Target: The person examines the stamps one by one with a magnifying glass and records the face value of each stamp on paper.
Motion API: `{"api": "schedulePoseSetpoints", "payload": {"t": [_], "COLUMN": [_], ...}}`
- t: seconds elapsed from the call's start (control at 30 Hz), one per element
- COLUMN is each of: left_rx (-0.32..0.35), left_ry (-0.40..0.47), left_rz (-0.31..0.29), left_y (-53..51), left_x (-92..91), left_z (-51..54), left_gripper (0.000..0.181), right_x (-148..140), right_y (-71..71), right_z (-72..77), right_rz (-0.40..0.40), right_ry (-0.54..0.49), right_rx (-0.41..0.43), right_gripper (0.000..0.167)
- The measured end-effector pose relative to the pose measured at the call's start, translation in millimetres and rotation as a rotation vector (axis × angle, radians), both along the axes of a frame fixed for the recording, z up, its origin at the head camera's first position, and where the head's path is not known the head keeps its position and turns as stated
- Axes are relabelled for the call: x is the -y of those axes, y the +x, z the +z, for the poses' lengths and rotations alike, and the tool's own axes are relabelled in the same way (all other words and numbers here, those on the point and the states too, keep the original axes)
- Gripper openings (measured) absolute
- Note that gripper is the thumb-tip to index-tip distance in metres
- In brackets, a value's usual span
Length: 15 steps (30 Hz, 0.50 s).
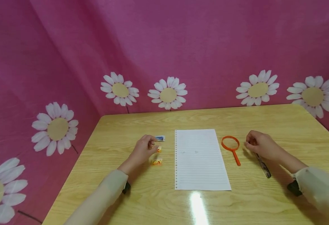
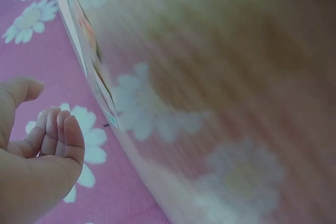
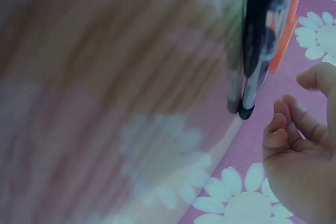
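Note:
My left hand (image 1: pixel 140 153) hovers beside three small picture cards: a blue one (image 1: pixel 160 138), a middle one (image 1: pixel 159 150) partly behind its fingers, and a yellow-and-red one (image 1: pixel 157 162). In the left wrist view this hand (image 2: pixel 47 171) is loosely curled and holds nothing. My right hand (image 1: pixel 263 147) is over the upper end of a dark, clear-bodied pen (image 1: pixel 263 166) and hides that end. The right wrist view shows a gap between the loosely curled hand (image 3: pixel 304 166) and the pen (image 3: pixel 257 35) lying on the table.
Between the hands lies a lined sheet (image 1: pixel 199 172) with faint writing. An orange magnifying glass (image 1: pixel 236 157) lies between the sheet and the pen. A pink curtain (image 1: pixel 203 47) with daisies stands behind and left of the wooden table (image 1: pixel 142 200).

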<state>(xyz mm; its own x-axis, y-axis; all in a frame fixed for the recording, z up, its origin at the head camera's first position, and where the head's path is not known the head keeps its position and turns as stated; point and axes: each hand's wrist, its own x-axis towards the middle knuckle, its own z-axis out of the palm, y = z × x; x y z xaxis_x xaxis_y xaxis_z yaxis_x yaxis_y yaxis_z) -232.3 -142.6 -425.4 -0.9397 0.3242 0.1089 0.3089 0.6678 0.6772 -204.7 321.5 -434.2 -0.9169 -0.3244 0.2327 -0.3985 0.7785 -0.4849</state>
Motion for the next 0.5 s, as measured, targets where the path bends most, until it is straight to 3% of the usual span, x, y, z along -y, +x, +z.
{"api": "schedulePoseSetpoints", "payload": {"t": [0.5], "left_rx": [0.002], "left_ry": [-0.056], "left_rz": [0.051], "left_y": [-25.9], "left_x": [4.1], "left_z": [-3.0], "left_gripper": [0.021], "right_x": [23], "right_y": [16.7], "right_z": [2.7], "right_rz": [-0.005], "right_ry": [0.022], "right_rx": [0.008], "right_gripper": [0.016]}}
